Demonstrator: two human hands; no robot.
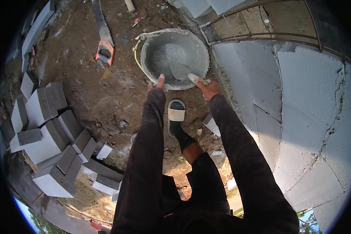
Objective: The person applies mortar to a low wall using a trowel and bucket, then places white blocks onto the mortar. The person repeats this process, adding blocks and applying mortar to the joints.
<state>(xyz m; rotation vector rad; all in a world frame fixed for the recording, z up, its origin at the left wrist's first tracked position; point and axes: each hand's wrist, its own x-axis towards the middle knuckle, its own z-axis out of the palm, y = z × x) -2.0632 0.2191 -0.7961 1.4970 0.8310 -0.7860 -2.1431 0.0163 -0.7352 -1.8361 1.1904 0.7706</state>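
From the head view, a round grey bucket (174,58) smeared with wet grey mortar stands on the brown dirt ground (93,89), just beside a wall of large grey blocks (300,117). The left hand (156,83) rests on the bucket's near rim, fingers curled over the edge. The right hand (208,89) is closed around the pale handle of a mortar-coated trowel (179,70), whose blade lies in the mix. A foot in a white slide sandal (176,115) stands between the arms. An orange-handled hand saw (104,39) lies to the left, and loose grey blocks (50,132) are piled further left.
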